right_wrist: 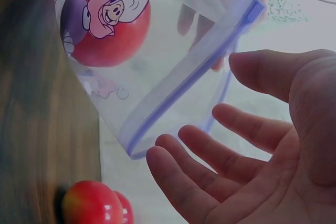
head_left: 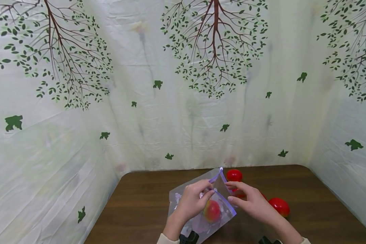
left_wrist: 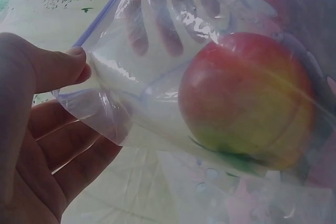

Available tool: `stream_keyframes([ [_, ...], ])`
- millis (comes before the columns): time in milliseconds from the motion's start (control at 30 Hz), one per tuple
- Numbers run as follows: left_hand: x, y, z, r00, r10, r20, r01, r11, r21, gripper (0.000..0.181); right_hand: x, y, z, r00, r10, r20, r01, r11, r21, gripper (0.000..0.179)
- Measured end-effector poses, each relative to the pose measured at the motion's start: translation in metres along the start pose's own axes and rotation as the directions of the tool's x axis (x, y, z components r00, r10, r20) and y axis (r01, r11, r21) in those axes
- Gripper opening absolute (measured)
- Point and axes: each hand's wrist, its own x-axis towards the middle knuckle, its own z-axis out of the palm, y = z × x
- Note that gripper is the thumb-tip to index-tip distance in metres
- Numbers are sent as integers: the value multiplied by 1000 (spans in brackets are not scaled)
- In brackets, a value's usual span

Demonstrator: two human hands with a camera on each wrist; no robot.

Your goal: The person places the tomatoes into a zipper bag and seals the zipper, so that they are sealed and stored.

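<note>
A clear zip bag [head_left: 177, 194] with a purple zip edge and printed cartoon figures is held up over the table, its mouth parted. Inside it, a red-and-yellow round fruit [left_wrist: 247, 98] shows through the plastic. My left hand [head_left: 192, 199] pinches one side of the bag's mouth between thumb and fingers. At the opposite side of the mouth, my right hand [right_wrist: 247, 150] has its fingers spread and loosely bent, holding nothing. Whether its fingertips touch the zip edge, I cannot tell. Beyond the right hand lies a red fruit [head_left: 234, 175].
Another red fruit [head_left: 279, 207] rests to the right of the right wrist, and more red shows partly hidden behind the right hand. The brown wooden table [head_left: 140, 203] ends at a pale curtain [head_left: 195, 135] printed with trees and leaves.
</note>
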Motion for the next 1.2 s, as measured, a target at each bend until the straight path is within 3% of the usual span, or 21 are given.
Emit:
stream_keyframes([
  [167,1,0,0,1000,5,-5,-5,1000,2,9,0,1,-4,1000,12,-7,-11,1000,27,52],
  [367,1,0,-2,1000,2,-11,-2,1000,-3,8,0,0,-8,1000,-9,-21,8,1000,-22,50],
  [600,1,-2,-4,1000,-19,-10,19,999,-26,7,0,-1,-13,999,20,-44,-23,998,-62,47],
  [1200,0,-4,-5,1000,-19,-13,19,999,-27,4,1,5,-21,993,74,-91,-78,996,-39,53],
])
